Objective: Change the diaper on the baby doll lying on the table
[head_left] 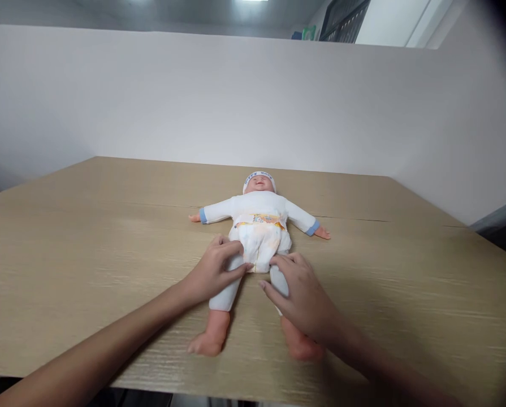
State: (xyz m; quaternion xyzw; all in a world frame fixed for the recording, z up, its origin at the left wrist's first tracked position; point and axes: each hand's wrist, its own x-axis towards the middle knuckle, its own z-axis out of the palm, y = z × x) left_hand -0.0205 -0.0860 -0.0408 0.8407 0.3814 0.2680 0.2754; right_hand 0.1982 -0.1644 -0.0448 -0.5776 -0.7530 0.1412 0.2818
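A baby doll (259, 200) in a white outfit with blue cuffs and a printed white cap lies on its back, feet toward me. A white diaper (261, 243) with an orange and yellow printed waistband is around its hips. My left hand (219, 265) is over the doll's leg on the left, index finger and thumb apart, their tips touching the diaper's leg edge. Over the other leg, my right hand (299, 288) has its fingertips at the diaper's edge and its thumb spread away. Part of that leg is hidden beneath the hand.
The doll lies on a wide wood-grain table (121, 226), whose near edge runs along the bottom of the view. A pale partition wall (219, 102) rises behind the table. Thin seams cross the tabletop near the doll's arms.
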